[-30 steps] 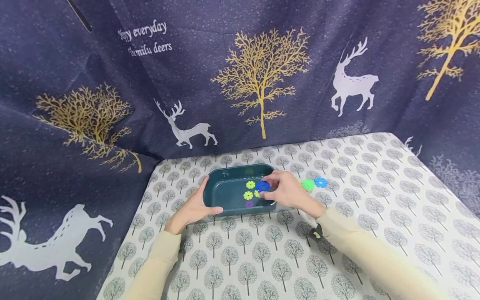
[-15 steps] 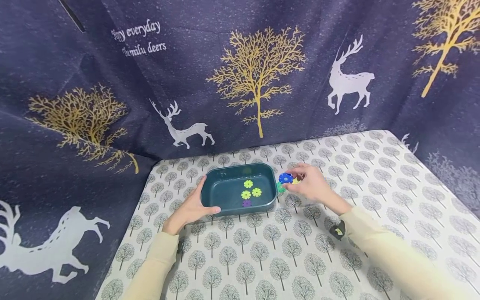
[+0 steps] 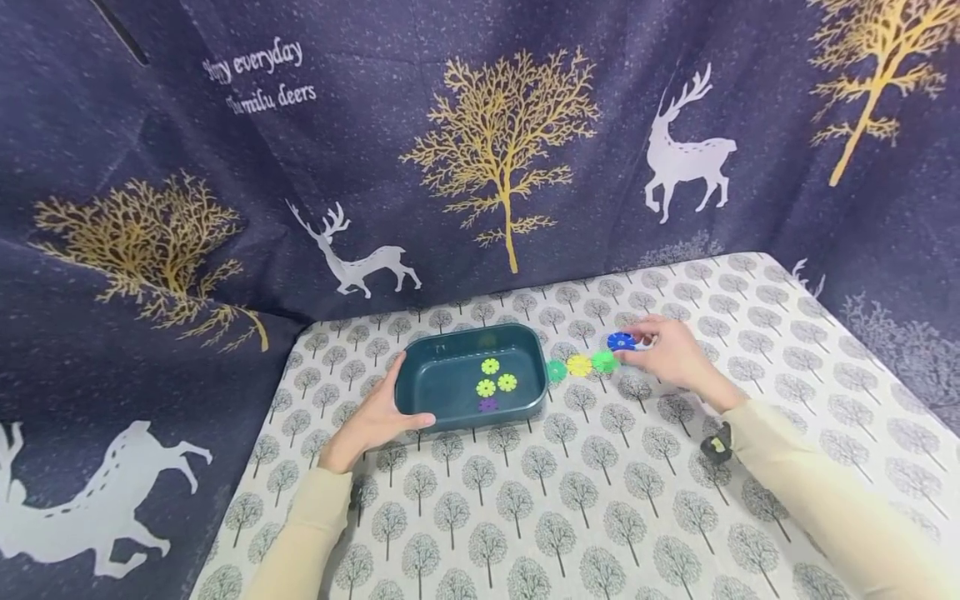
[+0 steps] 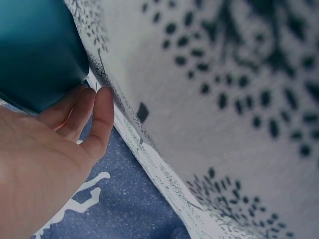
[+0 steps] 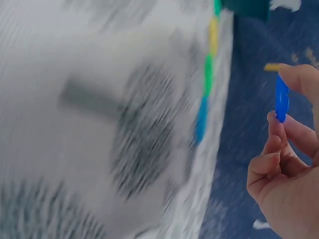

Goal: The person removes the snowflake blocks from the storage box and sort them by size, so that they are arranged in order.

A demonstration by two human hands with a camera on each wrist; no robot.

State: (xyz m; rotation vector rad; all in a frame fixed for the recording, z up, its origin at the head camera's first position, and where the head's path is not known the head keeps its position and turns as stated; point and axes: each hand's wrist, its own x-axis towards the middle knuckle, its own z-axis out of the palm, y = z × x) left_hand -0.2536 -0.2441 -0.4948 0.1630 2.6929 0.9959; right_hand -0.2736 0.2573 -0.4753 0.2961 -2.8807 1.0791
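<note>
My right hand [image 3: 667, 354] pinches a dark blue snowflake disc [image 3: 621, 342] between thumb and fingers; the right wrist view shows that blue disc [image 5: 282, 99] edge-on, held above the table. Under and beside it runs a row of discs: a teal-green disc [image 3: 556, 370], a yellow disc [image 3: 579, 365], a bright green disc [image 3: 604, 361] and a light blue disc [image 5: 201, 122], which the right hand hides in the head view. At the left end of a dark green tray [image 3: 450, 418], my left hand [image 3: 375, 414] grips the corner, thumb at the front rim, fingers along the outer side.
Inside the tray lie several small discs: yellow-green discs [image 3: 486, 388] and a purple disc [image 3: 488, 404]. A tree-patterned cloth [image 3: 480, 500] covers the table. Behind it hangs a dark blue curtain [image 3: 450, 208] printed with deer and trees.
My right hand has moved right, out of the tray and along the row, carrying the dark blue disc. My left hand stays at the tray's corner. The view has shifted slightly.
</note>
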